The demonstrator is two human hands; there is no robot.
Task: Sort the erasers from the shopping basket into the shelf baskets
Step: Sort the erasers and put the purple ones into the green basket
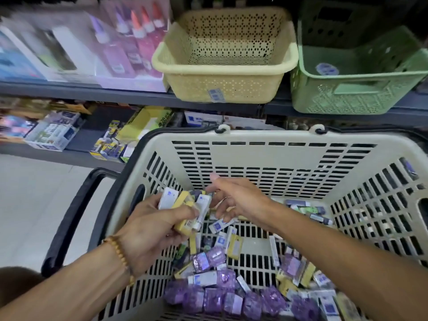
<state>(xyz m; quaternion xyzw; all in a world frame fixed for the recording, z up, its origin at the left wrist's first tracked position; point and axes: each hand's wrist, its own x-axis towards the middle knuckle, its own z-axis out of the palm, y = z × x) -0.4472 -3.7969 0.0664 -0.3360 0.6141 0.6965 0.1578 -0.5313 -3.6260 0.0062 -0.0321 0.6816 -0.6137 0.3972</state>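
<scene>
The cream shopping basket (pixel 273 156) fills the lower view, with several loose erasers (pixel 222 283) on its slotted floor: white, yellow and purple-wrapped ones. My left hand (pixel 150 228) holds a bunch of white and yellow erasers (pixel 185 209) over the basket's left side. Just right of that bunch is my right hand (pixel 236 198), fingers loosely bent and fingertips touching it; whether it pinches one is hidden. On the shelf above stand a cream shelf basket (pixel 227 72) and a green shelf basket (pixel 356 82), each with a blue label on it.
Glue bottles in a clear tray (pixel 129 47) stand on the shelf left of the cream basket. Boxes of stationery (pixel 55 133) fill the lower shelf. The shopping basket's black handle (pixel 69 218) hangs at its left, above pale floor tiles.
</scene>
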